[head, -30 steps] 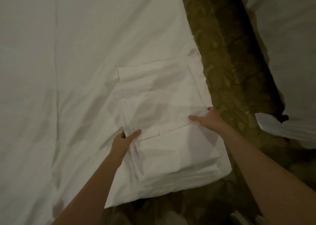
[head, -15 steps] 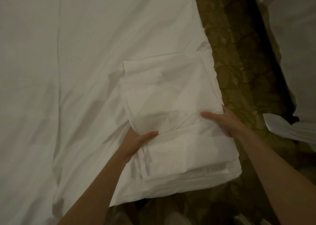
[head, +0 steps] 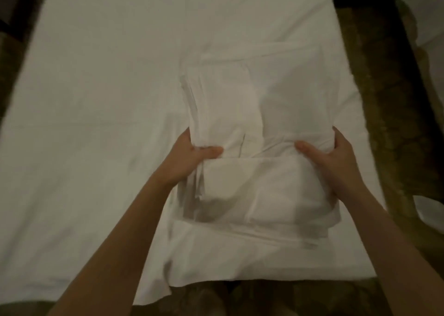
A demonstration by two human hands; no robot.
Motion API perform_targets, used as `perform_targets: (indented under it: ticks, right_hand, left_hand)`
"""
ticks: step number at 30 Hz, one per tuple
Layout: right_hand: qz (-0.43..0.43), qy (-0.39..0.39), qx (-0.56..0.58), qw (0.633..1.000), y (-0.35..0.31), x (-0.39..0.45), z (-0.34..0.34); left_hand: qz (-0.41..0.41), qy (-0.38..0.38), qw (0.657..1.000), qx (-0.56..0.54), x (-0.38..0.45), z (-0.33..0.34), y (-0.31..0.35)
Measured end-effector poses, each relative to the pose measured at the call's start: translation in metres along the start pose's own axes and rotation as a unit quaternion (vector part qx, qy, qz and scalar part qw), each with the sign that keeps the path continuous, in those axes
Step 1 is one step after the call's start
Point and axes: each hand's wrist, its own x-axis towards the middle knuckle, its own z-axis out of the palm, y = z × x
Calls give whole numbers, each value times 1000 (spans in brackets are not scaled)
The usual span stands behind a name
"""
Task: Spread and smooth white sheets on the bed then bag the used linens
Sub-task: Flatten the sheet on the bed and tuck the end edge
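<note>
On the bed (head: 108, 99), folded sheet (head: 252, 114) now apparently raised, gripped by left hand (head: 189, 157) and right hand (head: 336, 157).

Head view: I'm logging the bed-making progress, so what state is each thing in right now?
Folded sheet: still folded, gripped at both sides.
Bed sheet: spread over the bed, lightly creased.
Left hand: grips the folded sheet's left edge.
Right hand: grips its right edge.
Folded stack: lies folded beneath the hands.
</note>
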Motion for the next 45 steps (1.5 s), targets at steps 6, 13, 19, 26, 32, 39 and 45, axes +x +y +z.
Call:
perform_targets:
  ticks: [6, 13, 19, 26, 32, 39, 45]
  right_hand:
    - [-7, -52, 22, 998, -30, -17, 158]
    - [-12, -106, 31, 994, -40, -59, 310]
    - [-11, -138, 21, 990, -31, -102, 406]
    - [96, -179, -33, 979, 19, -116, 440]
    - [129, -219, -107, 961, 24, -103, 432]
    - [144, -290, -149, 935, 34, -109, 404]
    - [132, -277, -142, 941, 54, -91, 336]
  left_hand:
    - [-53, 68, 996, 30, -22, -155, -35]
    - [-124, 127, 982, 63, -58, -292, -102]
    - [-187, 176, 963, 79, -84, -364, -166]
    - [-279, 275, 909, 143, -91, -349, -249]
    - [-278, 331, 885, 175, -91, -318, -252]
    - [-206, 202, 884, 368, -79, -207, -218]
    - [-186, 139, 908, 348, -74, -99, -186]
